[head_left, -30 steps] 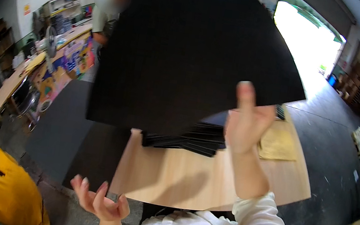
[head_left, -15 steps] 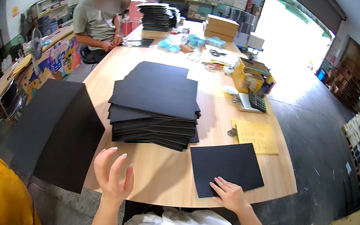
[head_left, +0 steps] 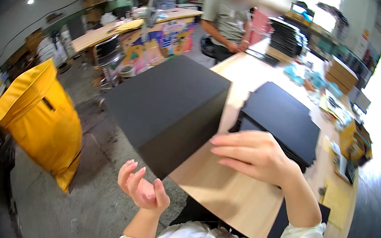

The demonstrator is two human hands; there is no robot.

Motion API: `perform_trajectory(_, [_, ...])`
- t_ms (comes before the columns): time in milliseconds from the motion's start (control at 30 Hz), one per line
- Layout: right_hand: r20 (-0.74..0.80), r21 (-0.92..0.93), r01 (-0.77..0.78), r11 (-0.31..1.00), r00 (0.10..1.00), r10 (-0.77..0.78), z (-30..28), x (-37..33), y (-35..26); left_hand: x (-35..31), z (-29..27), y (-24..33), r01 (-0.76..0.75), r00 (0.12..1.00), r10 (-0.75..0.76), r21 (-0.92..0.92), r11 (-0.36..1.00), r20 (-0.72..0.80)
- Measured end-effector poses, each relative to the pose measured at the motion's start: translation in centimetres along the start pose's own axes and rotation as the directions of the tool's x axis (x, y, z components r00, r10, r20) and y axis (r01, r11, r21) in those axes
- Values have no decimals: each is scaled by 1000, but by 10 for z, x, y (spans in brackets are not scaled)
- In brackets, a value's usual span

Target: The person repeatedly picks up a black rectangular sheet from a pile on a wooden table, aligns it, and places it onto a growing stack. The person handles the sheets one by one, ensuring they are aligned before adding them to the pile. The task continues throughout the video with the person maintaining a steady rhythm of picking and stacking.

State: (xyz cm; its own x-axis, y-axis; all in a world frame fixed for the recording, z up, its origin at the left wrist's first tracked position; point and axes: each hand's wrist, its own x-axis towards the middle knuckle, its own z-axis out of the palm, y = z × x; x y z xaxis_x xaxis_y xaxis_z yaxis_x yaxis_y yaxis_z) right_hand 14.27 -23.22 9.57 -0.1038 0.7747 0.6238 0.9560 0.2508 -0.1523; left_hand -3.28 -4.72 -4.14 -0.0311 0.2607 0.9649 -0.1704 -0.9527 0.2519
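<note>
A tall black block-like pile (head_left: 168, 101), with smooth flat faces, stands at the table's left side; whether it is stacked boards or one box I cannot tell. Below its near corner, my left hand (head_left: 143, 188) is palm up, fingers bent and apart, holding nothing. My right hand (head_left: 256, 156) reaches across the table with its fingers stretched toward the pile's right side; contact is unclear. Behind that hand lies a stack of black boards (head_left: 282, 115), its near part covered by my hand. A single black board (head_left: 280, 223) is partly hidden under my right forearm.
A yellow sack (head_left: 44, 122) stands on the floor at left. On the wooden table (head_left: 219, 192) are a yellow paper (head_left: 335, 202), a calculator (head_left: 351, 172), a yellow box (head_left: 354, 141) and brown cartons (head_left: 340, 76). Another person (head_left: 227, 21) is at the far side.
The view has turned left. My right hand has left the single black board and moved left to near the tall black pile. My left hand stays apart from things, now palm up.
</note>
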Motion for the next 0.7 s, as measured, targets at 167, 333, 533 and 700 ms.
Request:
perform_trajectory(167, [111, 281, 167, 945, 972, -205, 66, 103, 23, 7, -12, -20, 186, 982, -185, -34, 982, 20])
perform_trajectory(333, [215, 342, 160, 926, 946, -243, 97, 129, 43, 7, -14, -37, 256, 965, -250, -91, 962, 74])
perform_trajectory(533, [239, 537, 11, 843, 957, -165, 101, 131, 51, 12, -2, -54, 202, 978, -194, -124, 972, 71])
perform_trajectory(700, [308, 659, -186, 729, 951, -36, 100, 133, 55, 23, 7, -57, 122, 983, -120, -8, 992, 140])
